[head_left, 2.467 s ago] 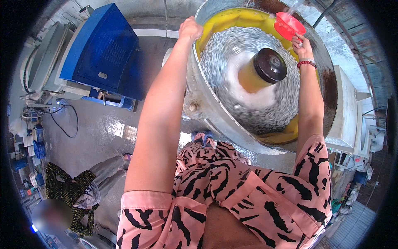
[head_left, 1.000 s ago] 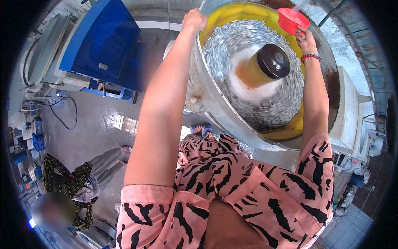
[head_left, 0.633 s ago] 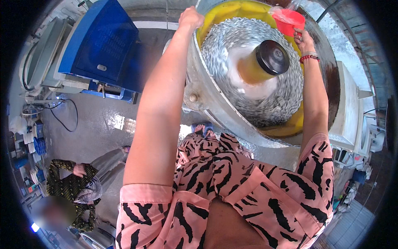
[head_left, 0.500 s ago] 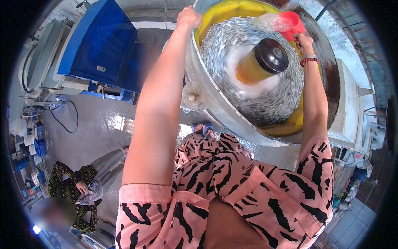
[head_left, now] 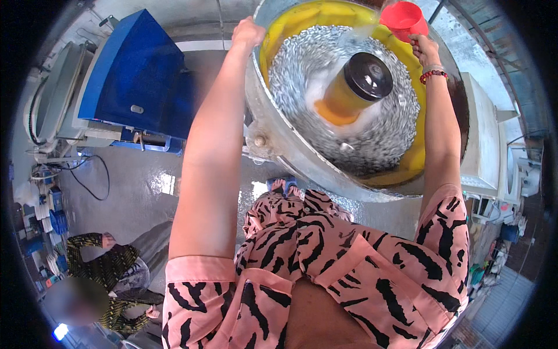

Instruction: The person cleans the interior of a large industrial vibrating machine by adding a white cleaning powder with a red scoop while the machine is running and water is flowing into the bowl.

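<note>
My left hand is closed over the left rim of a large round metal tub with a yellow lining. In my right hand I grip a red plastic dipper by its handle, above the tub's far right side. A thin streak of water falls from the dipper into the tub. Many small shiny metal pieces fill the ring inside, blurred as if circling. In the middle stands a yellow column with a black round cap.
A blue cabinet-like machine stands to the left, with a dark cable on the wet grey floor. At the lower left is another person in a dark patterned top. A pale metal housing adjoins the tub's right side.
The dipper has shifted slightly left and up, and its stream has thinned from a broad splash. My left hand stays on the rim. The other person's arms have moved apart.
</note>
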The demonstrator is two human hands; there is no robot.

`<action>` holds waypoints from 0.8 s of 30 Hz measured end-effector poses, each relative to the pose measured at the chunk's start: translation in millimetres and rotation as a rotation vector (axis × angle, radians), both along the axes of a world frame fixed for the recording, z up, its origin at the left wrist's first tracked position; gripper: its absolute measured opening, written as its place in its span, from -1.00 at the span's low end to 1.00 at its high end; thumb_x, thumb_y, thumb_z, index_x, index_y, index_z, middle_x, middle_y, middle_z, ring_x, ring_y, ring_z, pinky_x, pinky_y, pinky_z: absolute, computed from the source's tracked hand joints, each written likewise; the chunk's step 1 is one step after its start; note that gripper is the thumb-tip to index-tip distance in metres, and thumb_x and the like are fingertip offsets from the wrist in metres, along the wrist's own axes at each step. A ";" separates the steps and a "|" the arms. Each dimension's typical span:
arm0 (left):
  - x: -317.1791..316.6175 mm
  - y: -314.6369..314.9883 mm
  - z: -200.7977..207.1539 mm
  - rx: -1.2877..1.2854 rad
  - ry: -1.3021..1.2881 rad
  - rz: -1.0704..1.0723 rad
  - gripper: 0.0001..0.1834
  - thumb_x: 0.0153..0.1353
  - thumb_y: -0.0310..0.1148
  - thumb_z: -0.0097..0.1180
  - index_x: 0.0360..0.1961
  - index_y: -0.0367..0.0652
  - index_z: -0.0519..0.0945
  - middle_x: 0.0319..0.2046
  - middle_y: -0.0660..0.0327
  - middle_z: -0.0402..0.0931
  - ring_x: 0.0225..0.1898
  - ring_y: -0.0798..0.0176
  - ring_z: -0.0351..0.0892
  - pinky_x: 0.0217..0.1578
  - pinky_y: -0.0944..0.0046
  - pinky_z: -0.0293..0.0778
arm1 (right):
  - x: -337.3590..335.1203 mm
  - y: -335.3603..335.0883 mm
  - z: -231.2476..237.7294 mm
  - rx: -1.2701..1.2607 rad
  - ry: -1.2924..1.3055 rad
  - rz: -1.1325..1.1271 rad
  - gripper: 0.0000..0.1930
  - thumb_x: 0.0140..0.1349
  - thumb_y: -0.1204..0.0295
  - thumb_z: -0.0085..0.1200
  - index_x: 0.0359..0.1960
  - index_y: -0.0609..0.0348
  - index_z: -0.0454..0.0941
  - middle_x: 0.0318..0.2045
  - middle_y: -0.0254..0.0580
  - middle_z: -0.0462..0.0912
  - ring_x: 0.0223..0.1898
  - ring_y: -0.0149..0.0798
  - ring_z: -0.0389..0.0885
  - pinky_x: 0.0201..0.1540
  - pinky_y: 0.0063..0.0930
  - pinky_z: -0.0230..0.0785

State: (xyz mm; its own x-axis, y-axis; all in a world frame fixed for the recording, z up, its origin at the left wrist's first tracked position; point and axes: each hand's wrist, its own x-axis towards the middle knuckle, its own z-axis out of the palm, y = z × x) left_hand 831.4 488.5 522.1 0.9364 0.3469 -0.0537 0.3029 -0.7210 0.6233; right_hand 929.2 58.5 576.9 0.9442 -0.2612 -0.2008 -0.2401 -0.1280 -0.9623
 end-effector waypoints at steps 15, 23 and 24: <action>6.9 5.2 -24.4 0.031 -0.303 -0.075 -0.67 -0.08 -0.31 -0.05 -0.29 -0.25 0.52 -0.31 -0.12 0.48 -0.17 -0.11 0.44 -0.17 0.07 0.39 | 25.5 35.6 -15.6 0.917 0.141 0.154 -0.87 0.10 0.57 -0.15 -0.54 0.14 0.18 -0.71 -0.35 0.23 -0.78 -0.51 0.11 -0.78 -0.64 -0.15; 11.6 3.3 -17.3 0.028 -0.258 -0.043 -0.69 -0.12 -0.37 -0.06 -0.32 -0.28 0.54 -0.31 -0.11 0.49 -0.18 -0.07 0.46 -0.19 0.10 0.41 | 23.4 24.8 -18.9 0.925 0.133 0.157 -0.89 0.11 0.55 -0.17 -0.54 0.15 0.19 -0.72 -0.36 0.22 -0.79 -0.52 0.09 -0.81 -0.67 -0.15; 5.8 -1.3 -8.4 0.013 -0.214 -0.045 -0.69 -0.13 -0.38 -0.06 -0.33 -0.29 0.54 -0.32 -0.12 0.49 -0.19 -0.07 0.47 -0.20 0.10 0.41 | 18.2 22.7 -21.0 0.884 0.112 0.127 -0.90 0.11 0.55 -0.18 -0.53 0.16 0.20 -0.72 -0.36 0.22 -0.79 -0.51 0.10 -0.81 -0.67 -0.15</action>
State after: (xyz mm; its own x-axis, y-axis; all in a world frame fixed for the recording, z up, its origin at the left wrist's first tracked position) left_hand 837.2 487.2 513.7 0.9407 0.3034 0.1518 0.1317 -0.7390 0.6607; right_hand 947.5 81.2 555.9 0.9183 0.1378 -0.3711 -0.3728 0.6163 -0.6937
